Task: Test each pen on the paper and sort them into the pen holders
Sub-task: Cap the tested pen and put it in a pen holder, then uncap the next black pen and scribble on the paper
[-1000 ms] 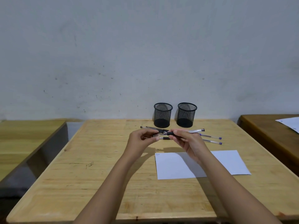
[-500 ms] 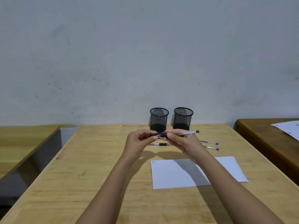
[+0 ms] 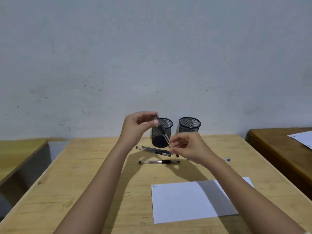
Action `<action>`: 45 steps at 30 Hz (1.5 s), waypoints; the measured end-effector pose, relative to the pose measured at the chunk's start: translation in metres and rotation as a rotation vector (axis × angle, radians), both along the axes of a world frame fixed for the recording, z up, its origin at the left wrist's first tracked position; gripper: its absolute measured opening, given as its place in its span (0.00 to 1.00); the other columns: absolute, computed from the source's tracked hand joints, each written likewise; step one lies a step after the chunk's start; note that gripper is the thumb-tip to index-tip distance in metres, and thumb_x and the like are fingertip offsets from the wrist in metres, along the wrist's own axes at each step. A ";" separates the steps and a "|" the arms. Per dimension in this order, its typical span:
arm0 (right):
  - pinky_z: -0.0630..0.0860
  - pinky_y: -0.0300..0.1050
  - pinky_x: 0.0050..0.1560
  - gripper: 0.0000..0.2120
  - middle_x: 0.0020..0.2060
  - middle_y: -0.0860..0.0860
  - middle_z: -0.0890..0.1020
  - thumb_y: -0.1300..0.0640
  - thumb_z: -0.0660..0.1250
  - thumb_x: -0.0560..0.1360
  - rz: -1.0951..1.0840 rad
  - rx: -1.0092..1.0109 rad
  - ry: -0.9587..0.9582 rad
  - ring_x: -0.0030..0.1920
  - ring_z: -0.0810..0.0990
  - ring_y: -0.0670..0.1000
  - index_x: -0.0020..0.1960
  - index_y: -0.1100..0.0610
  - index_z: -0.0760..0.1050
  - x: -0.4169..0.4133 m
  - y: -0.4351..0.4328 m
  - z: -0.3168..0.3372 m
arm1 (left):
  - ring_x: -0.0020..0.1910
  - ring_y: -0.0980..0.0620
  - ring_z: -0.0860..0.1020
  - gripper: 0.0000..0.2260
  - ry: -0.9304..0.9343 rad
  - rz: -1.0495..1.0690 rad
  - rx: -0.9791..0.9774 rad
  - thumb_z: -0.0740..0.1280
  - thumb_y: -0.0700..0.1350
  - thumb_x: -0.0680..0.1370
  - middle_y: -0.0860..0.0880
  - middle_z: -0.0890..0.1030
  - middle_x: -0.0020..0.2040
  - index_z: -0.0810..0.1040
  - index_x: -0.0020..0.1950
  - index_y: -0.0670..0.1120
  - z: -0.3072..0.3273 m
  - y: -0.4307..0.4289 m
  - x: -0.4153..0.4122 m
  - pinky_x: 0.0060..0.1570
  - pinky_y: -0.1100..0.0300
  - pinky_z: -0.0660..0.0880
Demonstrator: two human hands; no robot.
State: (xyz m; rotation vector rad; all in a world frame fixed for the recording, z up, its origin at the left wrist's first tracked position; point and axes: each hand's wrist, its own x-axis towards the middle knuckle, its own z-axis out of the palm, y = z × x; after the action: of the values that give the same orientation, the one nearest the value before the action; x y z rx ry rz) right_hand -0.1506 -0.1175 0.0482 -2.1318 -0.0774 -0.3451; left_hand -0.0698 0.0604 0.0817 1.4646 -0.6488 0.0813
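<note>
Both hands are up over the wooden table. My left hand pinches the upper, dark end of a clear black-grip pen, which slants steeply down to the right in front of the left mesh pen holder. My right hand pinches the pen's lower end with its fingertips. The right mesh pen holder stands beside the first one. A white sheet of paper lies near me, with a small scribble in its top left corner.
Two black pens lie crossed below the left holder and another black pen lies nearer me. Purple-capped pens show past my right wrist. A darker table with paper stands at right, a bench at left.
The pen was held level between both hands; now my left hand has risen and the pen slants steeply. My right hand has dropped a little at the lower end.
</note>
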 end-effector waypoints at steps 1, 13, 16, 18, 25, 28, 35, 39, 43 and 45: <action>0.79 0.40 0.44 0.12 0.34 0.50 0.82 0.66 0.75 0.66 -0.008 -0.016 -0.004 0.36 0.80 0.46 0.43 0.53 0.79 0.007 0.001 0.000 | 0.47 0.54 0.82 0.11 -0.023 -0.024 -0.007 0.72 0.35 0.70 0.50 0.85 0.45 0.82 0.49 0.47 0.007 -0.008 0.000 0.53 0.62 0.77; 0.72 0.26 0.41 0.02 0.42 0.51 0.82 0.61 0.65 0.75 -0.276 0.259 -0.258 0.41 0.80 0.38 0.47 0.56 0.73 0.094 -0.012 -0.002 | 0.64 0.54 0.73 0.27 0.100 0.142 0.349 0.70 0.48 0.74 0.46 0.73 0.68 0.69 0.70 0.41 -0.059 -0.023 0.073 0.62 0.64 0.69; 0.72 0.33 0.42 0.01 0.42 0.51 0.81 0.58 0.63 0.76 -0.276 0.116 -0.245 0.42 0.79 0.42 0.47 0.55 0.74 0.110 -0.009 -0.010 | 0.70 0.52 0.66 0.32 0.074 0.036 0.486 0.67 0.56 0.74 0.48 0.65 0.73 0.62 0.74 0.47 -0.072 -0.032 0.078 0.69 0.55 0.66; 0.70 0.27 0.38 0.02 0.40 0.51 0.81 0.59 0.65 0.75 -0.266 0.057 -0.215 0.39 0.78 0.41 0.47 0.57 0.75 0.117 -0.007 -0.013 | 0.68 0.55 0.68 0.23 0.056 -0.008 0.470 0.65 0.56 0.76 0.51 0.68 0.69 0.66 0.69 0.53 -0.076 -0.037 0.080 0.63 0.66 0.70; 0.71 0.38 0.40 0.07 0.41 0.53 0.83 0.56 0.66 0.74 -0.212 -0.129 -0.071 0.41 0.79 0.49 0.49 0.58 0.78 0.129 -0.004 -0.009 | 0.59 0.67 0.74 0.16 0.058 -0.114 0.256 0.62 0.43 0.80 0.56 0.76 0.61 0.69 0.68 0.46 -0.079 -0.040 0.079 0.53 0.74 0.71; 0.71 0.40 0.38 0.07 0.42 0.54 0.83 0.55 0.66 0.74 -0.167 -0.163 0.007 0.43 0.79 0.51 0.48 0.57 0.79 0.133 -0.007 -0.003 | 0.61 0.65 0.74 0.17 0.060 -0.108 0.259 0.62 0.43 0.79 0.53 0.76 0.63 0.68 0.69 0.46 -0.083 -0.040 0.083 0.55 0.73 0.70; 0.77 0.42 0.52 0.08 0.43 0.54 0.84 0.59 0.69 0.72 -0.140 -0.097 -0.021 0.47 0.82 0.50 0.50 0.59 0.80 0.128 -0.011 -0.002 | 0.58 0.68 0.75 0.16 0.080 -0.101 0.241 0.63 0.44 0.79 0.53 0.77 0.61 0.70 0.67 0.46 -0.084 -0.041 0.085 0.52 0.73 0.72; 0.76 0.34 0.49 0.08 0.43 0.52 0.83 0.61 0.68 0.72 -0.152 -0.080 -0.099 0.45 0.81 0.47 0.51 0.60 0.80 0.115 -0.011 0.008 | 0.54 0.73 0.74 0.13 0.069 -0.072 0.271 0.63 0.43 0.79 0.59 0.76 0.57 0.70 0.63 0.51 -0.079 -0.040 0.079 0.50 0.75 0.70; 0.73 0.25 0.45 0.07 0.42 0.49 0.82 0.62 0.66 0.73 -0.173 -0.105 -0.238 0.44 0.80 0.44 0.51 0.59 0.80 0.089 -0.003 0.017 | 0.66 0.59 0.68 0.22 0.107 0.037 0.395 0.62 0.51 0.79 0.51 0.68 0.71 0.64 0.72 0.47 -0.084 -0.023 0.071 0.61 0.64 0.63; 0.73 0.25 0.46 0.07 0.40 0.47 0.81 0.63 0.66 0.73 -0.137 -0.134 -0.295 0.42 0.80 0.42 0.49 0.58 0.80 0.069 0.004 0.010 | 0.68 0.57 0.65 0.26 0.103 0.101 0.504 0.60 0.55 0.79 0.50 0.63 0.75 0.61 0.74 0.48 -0.090 -0.007 0.060 0.63 0.63 0.61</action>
State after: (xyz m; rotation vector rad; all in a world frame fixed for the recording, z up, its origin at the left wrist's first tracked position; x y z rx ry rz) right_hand -0.0820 -0.1131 0.0582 -2.2091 -0.1279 -0.7520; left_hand -0.0096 0.0534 -0.0082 1.9735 -0.5317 -0.0858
